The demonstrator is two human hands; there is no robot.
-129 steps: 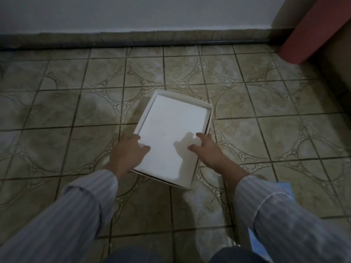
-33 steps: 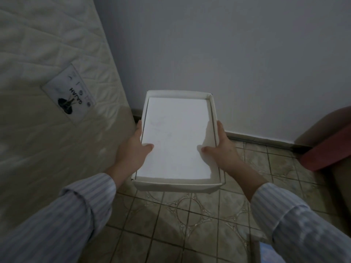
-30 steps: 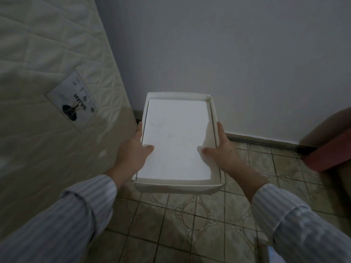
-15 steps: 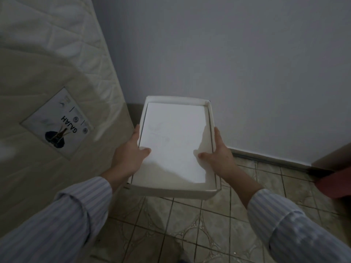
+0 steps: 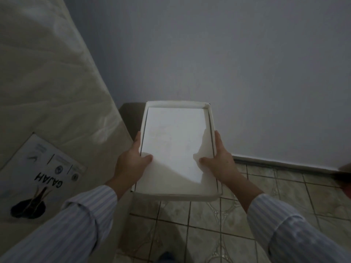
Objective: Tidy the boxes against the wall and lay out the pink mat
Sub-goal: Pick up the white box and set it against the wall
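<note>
White open box (image 5: 176, 147), shallow, at frame centre, held off the floor in front of the wall (image 5: 247, 73). Left hand (image 5: 131, 166) grasps its left side, thumb over the rim. Right hand (image 5: 220, 164) grasps the right side likewise. Mattress (image 5: 47, 95) with printed label (image 5: 38, 179) leans at frame left. Tiled floor (image 5: 209, 221) at lower right.

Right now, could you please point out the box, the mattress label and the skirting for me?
box (image 5: 176, 145), head view, on its white inner floor.
mattress label (image 5: 40, 179), head view, near the printed word.
skirting (image 5: 284, 165), head view, along the wall's foot.
</note>
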